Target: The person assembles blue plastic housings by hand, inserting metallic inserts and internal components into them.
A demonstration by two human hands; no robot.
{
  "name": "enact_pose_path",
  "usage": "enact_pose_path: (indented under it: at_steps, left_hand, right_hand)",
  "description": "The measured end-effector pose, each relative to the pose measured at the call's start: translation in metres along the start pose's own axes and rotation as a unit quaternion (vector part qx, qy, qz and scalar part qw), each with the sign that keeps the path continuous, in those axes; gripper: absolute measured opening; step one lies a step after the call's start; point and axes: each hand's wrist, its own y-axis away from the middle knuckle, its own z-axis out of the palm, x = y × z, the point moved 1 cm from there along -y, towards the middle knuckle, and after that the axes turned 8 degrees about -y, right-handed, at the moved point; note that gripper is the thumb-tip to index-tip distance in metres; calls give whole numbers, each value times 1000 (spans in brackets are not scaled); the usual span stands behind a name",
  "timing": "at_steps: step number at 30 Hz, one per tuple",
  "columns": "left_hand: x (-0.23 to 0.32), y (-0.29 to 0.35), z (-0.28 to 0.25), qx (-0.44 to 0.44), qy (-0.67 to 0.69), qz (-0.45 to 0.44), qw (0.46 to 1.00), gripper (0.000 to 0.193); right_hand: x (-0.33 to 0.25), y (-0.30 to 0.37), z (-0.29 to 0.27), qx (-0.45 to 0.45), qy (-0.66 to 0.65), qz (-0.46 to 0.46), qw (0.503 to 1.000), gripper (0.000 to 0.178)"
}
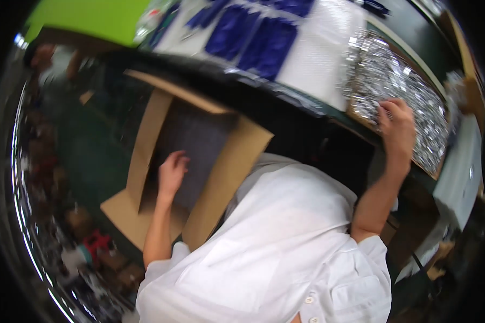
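My left hand [173, 171] hovers over the mouth of an open cardboard box [229, 177], its fingers loosely bent and apart with nothing in them. The box's flaps are spread outward, and something flat and dark grey [191, 145] shows inside it. Over on the right, my right hand [399, 125] is at the near edge of a shallow cardboard tray heaped with small shiny silver metal pieces [409, 91]. Its fingers are drawn together at the pieces; whatever they pinch is hidden.
A table with white bubble wrap [318, 54] carries several dark blue bundles [267, 46]. A bright green surface [89, 21] lies at the far left. White foam [458, 172] stands right of the tray. Another person [51, 62] is at the upper left.
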Motion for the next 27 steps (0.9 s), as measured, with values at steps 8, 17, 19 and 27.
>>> enact_pose_path:
  at_steps: [8,17,19,27]
  left_hand:
    - [-289,10,30,-20,-444,-182,877,30]
    - [-396,-84,15,170,-424,-176,872,42]
    - [-401,-90,15,161,-423,-174,874,43]
    - [-393,-109,7,119,-447,-142,875,44]
  right_hand:
    - [34,-10,11,-23,-3,-57,998,19]
    - [76,5,14,65,-143,7,988,24]
    - [70,4,13,61,-137,-8,989,25]
    - [67,8,3,113,-255,66,958,29]
